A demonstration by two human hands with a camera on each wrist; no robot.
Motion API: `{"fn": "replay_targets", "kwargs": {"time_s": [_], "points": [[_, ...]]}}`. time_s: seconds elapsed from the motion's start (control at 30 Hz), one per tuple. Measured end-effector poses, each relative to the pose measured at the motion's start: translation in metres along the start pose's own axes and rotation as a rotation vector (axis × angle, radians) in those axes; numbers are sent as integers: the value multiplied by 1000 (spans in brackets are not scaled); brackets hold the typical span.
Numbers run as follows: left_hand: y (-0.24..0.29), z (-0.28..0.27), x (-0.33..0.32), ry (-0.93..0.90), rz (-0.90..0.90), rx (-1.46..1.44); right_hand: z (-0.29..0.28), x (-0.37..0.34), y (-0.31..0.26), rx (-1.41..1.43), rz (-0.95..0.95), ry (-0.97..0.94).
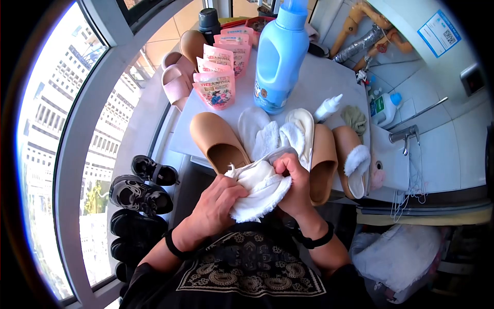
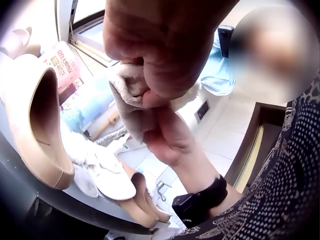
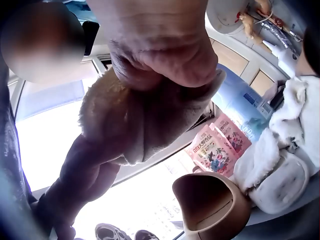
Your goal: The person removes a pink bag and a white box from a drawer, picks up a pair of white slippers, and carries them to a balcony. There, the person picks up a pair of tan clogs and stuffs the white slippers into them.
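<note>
In the head view my left hand (image 1: 216, 202) grips one side of a white, fleecy slipper liner (image 1: 263, 191), held in front of my chest. My right hand (image 1: 294, 180) pinches the liner's other side, its fingers curled over the edge. The cloth is bunched and folded, with a fuzzy border hanging lowest. Just beyond it, a tan slipper (image 1: 216, 135) stands at the table's front edge. More white liners (image 1: 303, 135) lie beside that slipper. Both wrist views show the liner (image 2: 127, 95) stretched between the hands, which hide part of it.
A large blue detergent bottle (image 1: 282, 56) and several pink pouches (image 1: 215, 92) stand on the white table (image 1: 329, 77). Tan slippers (image 1: 323, 154) line its right front, one with a fluffy liner (image 1: 356, 160). Black shoes (image 1: 139, 198) sit by the window, left. A sink tap (image 1: 404, 135) is right.
</note>
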State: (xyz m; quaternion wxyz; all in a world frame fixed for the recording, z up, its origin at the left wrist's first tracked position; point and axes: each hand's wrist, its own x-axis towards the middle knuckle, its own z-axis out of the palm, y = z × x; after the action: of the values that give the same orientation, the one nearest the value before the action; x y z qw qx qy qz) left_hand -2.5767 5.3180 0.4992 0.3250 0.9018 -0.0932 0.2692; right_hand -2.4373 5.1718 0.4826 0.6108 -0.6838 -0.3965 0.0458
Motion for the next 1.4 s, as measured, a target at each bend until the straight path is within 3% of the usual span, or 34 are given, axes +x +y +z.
{"fn": "replay_targets", "kwargs": {"time_s": [0.2,0.4,0.47,0.6,0.73,0.77,0.9,1.03,1.07,1.2,1.27,1.33,1.37,1.4], "points": [[-10,-13,8,-139,31,14,-6,-1,-11,32,54,-97],[-22,-6,12,108,-63,53,11,0,-9,329,315,-26],[-25,-2,10,183,-142,19,10,2,-10,332,338,-80],[-27,9,17,403,-19,-45,11,12,-22,472,425,-161],[-27,4,30,487,14,-91,26,14,-17,531,428,-137],[-30,4,31,514,11,-68,29,12,-12,449,338,-134],[-39,-3,32,603,-108,11,45,8,-19,309,311,23],[-49,-12,28,651,-426,-31,50,4,-17,-17,66,28],[-48,-20,31,602,-471,86,49,1,-18,-111,-48,2],[-74,-15,40,706,-556,21,35,21,-11,-223,-377,-137],[-74,-18,39,573,-561,84,32,29,-16,-253,-345,-124],[-65,-22,37,359,-575,149,23,38,-22,-205,17,-90],[-59,-26,37,200,-697,163,17,46,-20,-193,90,-99],[-54,-26,37,196,-623,195,15,50,-14,-208,56,-91]]}}
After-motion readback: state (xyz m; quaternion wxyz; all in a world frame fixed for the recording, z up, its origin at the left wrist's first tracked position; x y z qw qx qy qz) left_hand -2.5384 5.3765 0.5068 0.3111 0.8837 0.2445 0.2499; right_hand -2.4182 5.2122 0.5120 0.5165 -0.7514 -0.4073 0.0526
